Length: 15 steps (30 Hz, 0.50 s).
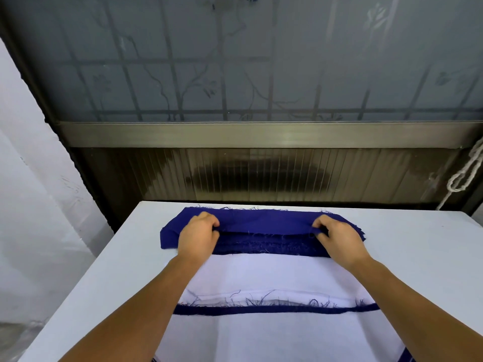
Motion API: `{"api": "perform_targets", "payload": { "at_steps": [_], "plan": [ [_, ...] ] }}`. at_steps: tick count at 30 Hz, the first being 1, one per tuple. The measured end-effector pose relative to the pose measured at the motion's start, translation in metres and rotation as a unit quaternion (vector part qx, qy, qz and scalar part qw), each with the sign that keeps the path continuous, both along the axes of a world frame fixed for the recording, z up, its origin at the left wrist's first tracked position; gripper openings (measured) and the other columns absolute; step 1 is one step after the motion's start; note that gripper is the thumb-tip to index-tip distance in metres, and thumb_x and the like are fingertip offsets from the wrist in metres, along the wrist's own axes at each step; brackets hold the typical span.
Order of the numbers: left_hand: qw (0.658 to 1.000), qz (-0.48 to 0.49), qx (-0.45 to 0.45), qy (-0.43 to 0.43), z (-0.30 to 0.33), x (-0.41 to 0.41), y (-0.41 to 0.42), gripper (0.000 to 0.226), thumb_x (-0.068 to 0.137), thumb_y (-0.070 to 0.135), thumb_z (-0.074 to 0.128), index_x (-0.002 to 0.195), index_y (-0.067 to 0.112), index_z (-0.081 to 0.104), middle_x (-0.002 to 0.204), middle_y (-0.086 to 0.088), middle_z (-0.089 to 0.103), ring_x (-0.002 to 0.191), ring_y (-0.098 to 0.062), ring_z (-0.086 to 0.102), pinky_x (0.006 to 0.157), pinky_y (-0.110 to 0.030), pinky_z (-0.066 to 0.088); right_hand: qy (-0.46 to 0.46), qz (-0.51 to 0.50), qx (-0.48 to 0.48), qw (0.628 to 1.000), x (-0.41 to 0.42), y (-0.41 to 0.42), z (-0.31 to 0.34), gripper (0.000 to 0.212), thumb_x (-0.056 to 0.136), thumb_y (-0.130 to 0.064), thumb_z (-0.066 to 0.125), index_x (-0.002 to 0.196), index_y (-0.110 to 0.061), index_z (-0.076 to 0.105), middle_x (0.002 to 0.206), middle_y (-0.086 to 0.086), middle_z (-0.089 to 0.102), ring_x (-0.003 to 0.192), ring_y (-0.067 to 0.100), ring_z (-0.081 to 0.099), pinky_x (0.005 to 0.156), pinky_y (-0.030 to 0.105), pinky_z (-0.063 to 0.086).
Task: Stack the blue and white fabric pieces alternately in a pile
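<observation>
Now both hands pinch the top blue piece (264, 222) at 12 o'clock on the tabletop (125, 259): left hand (198, 236) & right hand (337, 237) each clamped on its near edge. Risk: frayed threads snag, dragging extra layers off the blue stack onto the white pile (266, 278).

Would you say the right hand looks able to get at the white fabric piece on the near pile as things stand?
Probably yes, once freed: the right hand is pinching the blue fabric stack, but the white fabric piece lies bare just below its wrist, with nothing lying between.
</observation>
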State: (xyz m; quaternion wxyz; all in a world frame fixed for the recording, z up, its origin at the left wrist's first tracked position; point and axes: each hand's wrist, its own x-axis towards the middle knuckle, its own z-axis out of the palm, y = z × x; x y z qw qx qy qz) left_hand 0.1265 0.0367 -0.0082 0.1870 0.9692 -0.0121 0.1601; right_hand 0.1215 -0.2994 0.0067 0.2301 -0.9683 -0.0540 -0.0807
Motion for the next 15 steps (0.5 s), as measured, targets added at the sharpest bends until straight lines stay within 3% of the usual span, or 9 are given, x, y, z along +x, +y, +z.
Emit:
{"api": "perform_targets", "payload": {
  "at_steps": [3, 6, 9, 12, 15],
  "plan": [
    [1.0, 0.004, 0.003, -0.021, 0.007, -0.006, 0.015, 0.019, 0.091, 0.012, 0.058, 0.106, 0.02, 0.068, 0.109, 0.006, 0.065, 0.1, -0.016, 0.056, 0.079, -0.03, 0.048, -0.002, -0.007, 0.012, 1.0, -0.002, 0.003, 0.004, 0.014, 0.097, -0.017, 0.052, 0.097, -0.03, 0.054, 0.087, -0.006, 0.065, 0.072, 0.01, 0.057, 0.059, 0.024, 0.043],
    [0.995, -0.011, 0.032, -0.096, 0.024, -0.021, 0.022, 0.015, 0.09, 0.013, 0.062, 0.101, 0.02, 0.07, 0.103, 0.004, 0.069, 0.094, -0.017, 0.06, 0.084, -0.031, 0.049, -0.073, -0.015, 0.015, 0.997, -0.017, 0.005, 0.015, 0.014, 0.094, -0.014, 0.056, 0.097, -0.027, 0.058, 0.091, -0.009, 0.063, 0.075, 0.011, 0.055, 0.061, 0.023, 0.04],
    [0.988, -0.049, 0.046, -0.138, 0.043, -0.049, 0.028, 0.013, 0.086, 0.012, 0.069, 0.097, 0.019, 0.071, 0.098, 0.005, 0.07, 0.091, -0.016, 0.062, 0.081, -0.025, 0.046, -0.115, 0.012, 0.025, 0.993, -0.046, 0.001, 0.031, 0.016, 0.089, -0.009, 0.061, 0.096, -0.024, 0.062, 0.094, -0.013, 0.062, 0.079, 0.008, 0.052, 0.07, 0.024, 0.044],
    [0.991, -0.086, 0.028, -0.097, 0.055, -0.087, 0.037, 0.013, 0.085, 0.017, 0.073, 0.095, 0.024, 0.071, 0.092, 0.013, 0.068, 0.083, -0.008, 0.062, 0.072, -0.021, 0.049, -0.042, 0.05, 0.062, 0.996, -0.086, -0.013, 0.043, 0.021, 0.089, -0.014, 0.062, 0.084, -0.035, 0.06, 0.081, -0.021, 0.063, 0.071, 0.007, 0.057, 0.064, 0.021, 0.046],
    [0.991, -0.132, -0.02, 0.024, 0.064, -0.122, 0.05, 0.013, 0.086, 0.03, 0.071, 0.085, 0.042, 0.065, 0.087, 0.025, 0.064, 0.08, 0.0, 0.06, 0.069, -0.017, 0.049, 0.077, 0.093, 0.103, 0.987, -0.123, -0.03, 0.051, 0.012, 0.09, -0.024, 0.064, 0.085, -0.036, 0.065, 0.077, -0.013, 0.067, 0.063, 0.01, 0.057, 0.06, 0.02, 0.046]
  ]
}}
